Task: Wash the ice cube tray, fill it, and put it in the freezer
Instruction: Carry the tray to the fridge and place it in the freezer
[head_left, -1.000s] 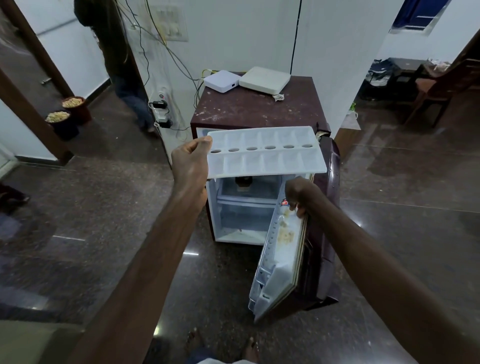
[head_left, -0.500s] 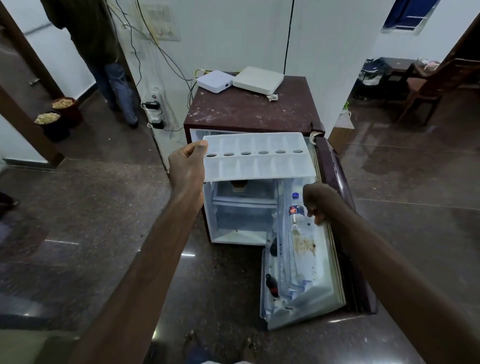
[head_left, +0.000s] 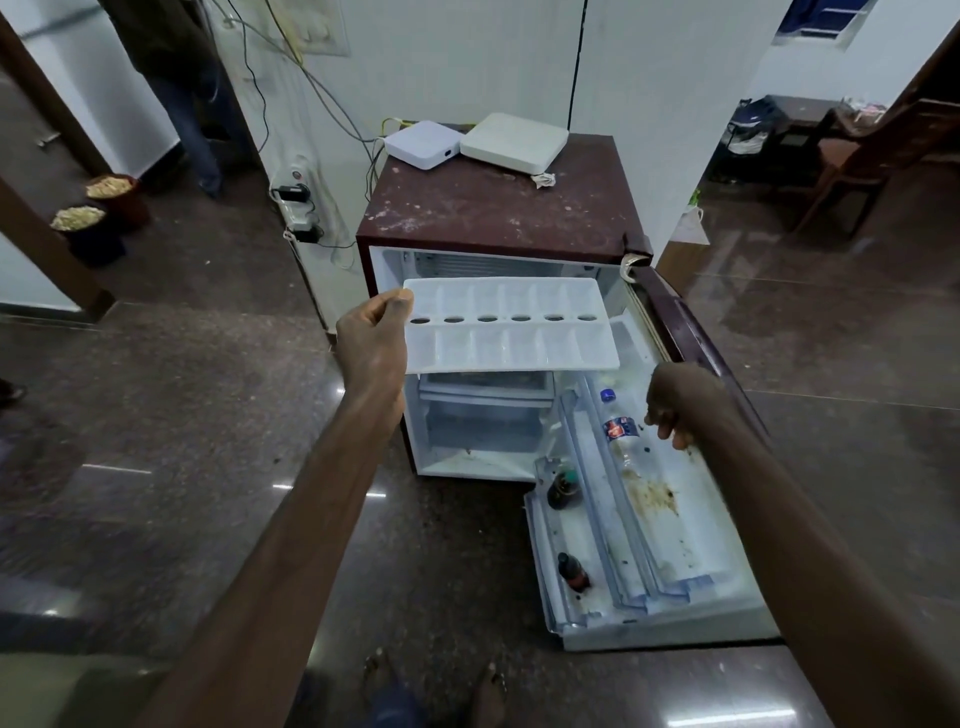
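At twelve o'clock stands the mini fridge (head_left: 493, 213), its door (head_left: 696, 561) open toward four o'clock. Ice cube tray (head_left: 519, 349) hangs level before the upper compartment, left hand (head_left: 371, 343) pinching its nine o'clock end. Right hand (head_left: 680, 400), fingers curled, is by the door; grip unclear. Advisable: keep the tray level, slide it straight in.

White plastic on the ice cube tray (head_left: 511, 332), faintly translucent, a soft satin sheen across its cells. Behind it the fridge top (head_left: 498, 208) shows dark maroon paint, scuffed and flecked with pale marks, hardly any gloss. The fridge door (head_left: 670, 525) has a smooth, shiny white plastic lining, blotched with brown stains. A clear plastic bottle (head_left: 621, 436) sits in its rack. Two white boxes (head_left: 423, 144) look smooth and matt. And the floor (head_left: 156, 415) is dark polished stone, mirror-glossy.
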